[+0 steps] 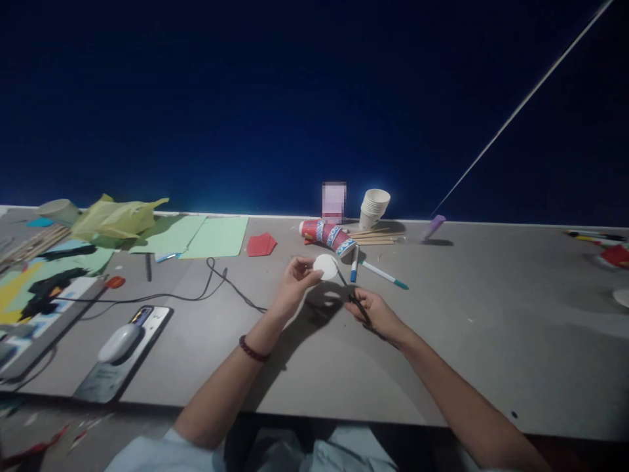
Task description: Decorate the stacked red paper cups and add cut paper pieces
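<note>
Between the thumb and fingers of my left hand (299, 278) is a round white paper disc (325, 267), held up over the table. My right hand (376, 311) is closed around the dark handles of a pair of scissors (360, 308). Their blades point up and left and reach the disc's right edge; whether they bite into the paper is too small to tell. Just beyond my hands lies a row of joined red and blue patterned paper cups (328, 235). Two markers rest near the scissors, one with a blue cap (354, 265) and one with a green cap (386, 275).
A stack of white paper cups (374, 206) stands by the wall, beside wooden sticks (376, 237). Red paper pieces (262, 244), green sheets (213, 237) and a yellow bag (118, 217) lie left. Nearer are a black cable (216, 275), a phone (125, 354) and a power strip (54, 324).
</note>
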A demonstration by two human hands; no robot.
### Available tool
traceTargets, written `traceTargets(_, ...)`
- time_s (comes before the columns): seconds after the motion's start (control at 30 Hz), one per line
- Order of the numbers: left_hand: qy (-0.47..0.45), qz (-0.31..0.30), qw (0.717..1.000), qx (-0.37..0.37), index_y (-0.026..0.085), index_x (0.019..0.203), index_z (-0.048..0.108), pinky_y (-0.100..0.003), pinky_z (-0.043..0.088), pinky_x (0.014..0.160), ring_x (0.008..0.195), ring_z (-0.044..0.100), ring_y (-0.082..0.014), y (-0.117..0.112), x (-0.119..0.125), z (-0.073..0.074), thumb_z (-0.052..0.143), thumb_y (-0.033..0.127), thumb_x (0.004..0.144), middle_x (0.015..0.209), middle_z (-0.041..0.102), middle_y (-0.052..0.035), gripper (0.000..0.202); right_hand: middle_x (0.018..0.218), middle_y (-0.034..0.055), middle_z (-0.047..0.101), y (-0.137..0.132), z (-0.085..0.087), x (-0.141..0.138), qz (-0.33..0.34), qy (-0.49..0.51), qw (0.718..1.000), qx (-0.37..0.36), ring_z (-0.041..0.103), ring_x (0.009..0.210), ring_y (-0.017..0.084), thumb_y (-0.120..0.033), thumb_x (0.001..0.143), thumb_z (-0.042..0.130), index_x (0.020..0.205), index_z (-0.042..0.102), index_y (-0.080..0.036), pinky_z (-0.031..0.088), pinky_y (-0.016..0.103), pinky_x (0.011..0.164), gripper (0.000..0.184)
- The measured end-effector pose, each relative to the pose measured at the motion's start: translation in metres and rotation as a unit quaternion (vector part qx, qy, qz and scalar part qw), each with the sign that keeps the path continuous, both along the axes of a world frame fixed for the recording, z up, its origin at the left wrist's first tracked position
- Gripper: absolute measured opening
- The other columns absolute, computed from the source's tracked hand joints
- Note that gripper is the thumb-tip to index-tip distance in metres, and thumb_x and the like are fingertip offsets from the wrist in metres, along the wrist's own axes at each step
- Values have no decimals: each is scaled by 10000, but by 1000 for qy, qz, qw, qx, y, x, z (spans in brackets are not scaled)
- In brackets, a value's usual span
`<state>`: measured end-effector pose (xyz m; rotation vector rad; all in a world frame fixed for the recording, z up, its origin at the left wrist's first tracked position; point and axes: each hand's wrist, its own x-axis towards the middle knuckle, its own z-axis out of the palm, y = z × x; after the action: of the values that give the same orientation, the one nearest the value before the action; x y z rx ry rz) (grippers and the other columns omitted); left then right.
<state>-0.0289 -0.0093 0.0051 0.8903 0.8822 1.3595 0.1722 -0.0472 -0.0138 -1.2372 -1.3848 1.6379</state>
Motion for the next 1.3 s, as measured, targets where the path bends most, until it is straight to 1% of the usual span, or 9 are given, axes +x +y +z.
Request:
traceTargets(0.13, 2, 0, 1000, -12, 173, 925, 590, -206, 525, 611, 644, 633, -88, -2, 2, 4, 886, 321, 573, 782, 666, 24, 483, 533, -101, 339, -1, 0, -1, -2, -6, 1000, 5, 267, 474, 54, -566, 686, 750, 714, 444, -212, 171, 220, 451, 469)
traceTargets(0.27, 13, -16, 999, -48, 166, 915, 596, -235, 546, 641, 690, 669, -119, -6, 5, 10, 892, 353, 549, 826, 713, -8, 507, 513, -106, 328, -3, 4, -4, -6, -28, 1000, -9, 245, 462, 46, -531, 656, 787, 670, 406, -217, 142, 214, 435, 494)
traceTargets(0.37, 21, -36, 997, -68, 164, 880, 583, -238, 536, 599, 611, 670, -121, -7, 6, 13, 900, 367, 527, 805, 732, -13, 516, 506, -107, 340, -3, 4, -5, -5, -17, 1000, -21, 255, 450, 43, -522, 643, 797, 679, 416, -215, 145, 200, 417, 491)
traceTargets(0.47, 20, -50, 996, -75, 167, 868, 571, -230, 514, 545, 525, 652, -115, -7, 5, 15, 903, 361, 522, 752, 727, -1, 518, 493, -112, 349, -4, 3, -4, 13, 13, 998, -53, 267, 414, 42, -543, 664, 768, 754, 486, -207, 151, 190, 385, 448)
traceTargets(0.6, 17, -74, 995, -71, 160, 841, 579, -222, 491, 507, 489, 633, -115, -7, 5, 15, 897, 352, 540, 666, 702, 4, 478, 498, -115, 355, -5, 7, -3, 26, 27, 996, -78, 262, 382, 40, -541, 679, 744, 896, 568, -196, 140, 188, 360, 444)
traceTargets(0.73, 18, -89, 994, -61, 153, 861, 594, -221, 495, 517, 497, 634, -111, -7, 3, 14, 886, 345, 570, 688, 709, -9, 455, 502, -120, 318, -6, 15, -3, 30, 31, 996, -73, 234, 395, 35, -544, 668, 749, 885, 577, -181, 122, 198, 379, 458)
traceTargets(0.87, 21, -85, 995, -56, 153, 867, 588, -213, 489, 516, 501, 634, -104, -6, 1, 13, 886, 343, 572, 721, 718, -12, 460, 500, -128, 295, -7, 17, -7, 28, 38, 997, -61, 222, 403, 41, -555, 652, 760, 930, 588, -171, 124, 216, 401, 504)
traceTargets(1.17, 24, -85, 994, -61, 159, 790, 560, -219, 493, 534, 527, 642, -114, -6, 2, 12, 886, 344, 574, 687, 703, -4, 433, 527, -104, 366, -10, 14, -10, 20, 9, 999, -36, 312, 455, 55, -557, 661, 755, 842, 579, -175, 212, 218, 444, 458)
traceTargets(1.3, 27, -89, 994, -52, 159, 786, 588, -214, 482, 531, 525, 633, -106, -5, -1, 8, 867, 334, 607, 704, 702, -5, 374, 489, -125, 335, -9, 10, -11, 24, 21, 997, -70, 271, 397, 45, -544, 647, 769, 820, 542, -200, 172, 206, 395, 447)
